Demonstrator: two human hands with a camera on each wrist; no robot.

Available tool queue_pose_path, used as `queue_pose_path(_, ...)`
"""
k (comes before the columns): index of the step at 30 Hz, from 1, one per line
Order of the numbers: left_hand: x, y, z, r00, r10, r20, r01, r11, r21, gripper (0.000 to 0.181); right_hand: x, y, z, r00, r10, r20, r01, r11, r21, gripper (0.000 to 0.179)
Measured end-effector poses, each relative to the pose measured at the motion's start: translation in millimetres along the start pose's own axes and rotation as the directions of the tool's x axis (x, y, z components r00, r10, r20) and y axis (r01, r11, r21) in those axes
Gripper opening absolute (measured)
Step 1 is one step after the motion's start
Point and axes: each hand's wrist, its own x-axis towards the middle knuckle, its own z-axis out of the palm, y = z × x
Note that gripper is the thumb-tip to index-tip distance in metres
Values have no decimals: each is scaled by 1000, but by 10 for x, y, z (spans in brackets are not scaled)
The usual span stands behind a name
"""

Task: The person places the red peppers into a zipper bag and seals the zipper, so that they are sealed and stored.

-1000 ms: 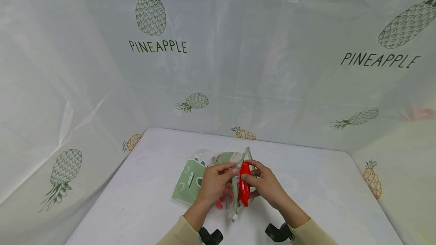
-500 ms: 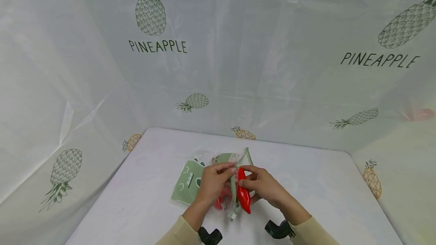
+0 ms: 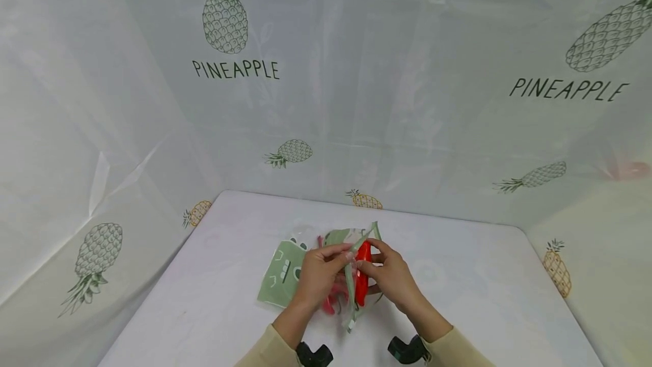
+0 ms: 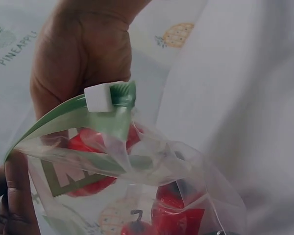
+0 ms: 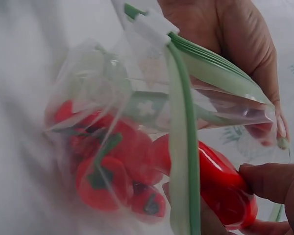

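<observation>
My left hand (image 3: 318,273) pinches the green-edged rim of a clear zip bag (image 5: 182,142), holding its mouth apart. A white slider (image 4: 98,98) sits at one end of the zip strip. My right hand (image 3: 397,276) grips a glossy red pepper (image 3: 363,279) between thumb and fingers at the bag's mouth. In the right wrist view the pepper's far end passes behind the zip strip, inside the opening. Through the clear plastic show several red toy-like vegetables with green stems, among them a round one (image 5: 105,181) and a smaller one (image 5: 148,201).
A flat green bag (image 3: 277,276) printed with a cartoon face lies on the white table (image 3: 458,287), left of the hands. Behind the table hangs a pale curtain (image 3: 356,84) with pineapple prints. Black wrist mounts (image 3: 314,354) stick out below both hands.
The right hand first lowered and tilted the red pepper, then raised it nearly upright and shifted it slightly left into the bag's mouth. The left hand has barely moved.
</observation>
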Motion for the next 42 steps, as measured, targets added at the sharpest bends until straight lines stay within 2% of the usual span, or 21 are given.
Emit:
queue_pose_path(6, 37, 18, -28, 999, 35, -26, -35, 999, -26, 27, -13, 4, -6, 1000, -16, -17, 16, 1000, -19, 68)
queue_pose_path(13, 41, 47, -28, 999, 12, -32, -14, 998, -62, 29, -24, -6, -8, 1000, -2, 16, 2, 1000, 24, 65)
queue_pose_path(21, 48, 50, -25, 999, -4, -38, 1, 997, -71, 28, -13, -13, -99, 999, -32, -15, 32, 999, 30, 50)
queue_pose_path(27, 56, 41, -21, 999, -18, -31, 15, 996, -93, 27, 62, -66, -297, 993, -92, -76, 86, 993, -77, 35)
queue_pose_path(31, 46, 21, -27, 999, -11, -33, 9, 997, -71, 26, 139, -112, -447, 991, -105, -87, 91, 985, -148, 34)
queue_pose_path(35, 27, -16, -33, 1000, -12, -20, 11, 999, -37, 25, 245, -135, -561, 995, -88, -51, 80, 987, -136, 39)
queue_pose_path(42, -8, -83, -10, 1000, -19, 6, 19, 999, -30, 23, 488, -143, -684, 994, 1, 105, 3, 999, -34, 44)
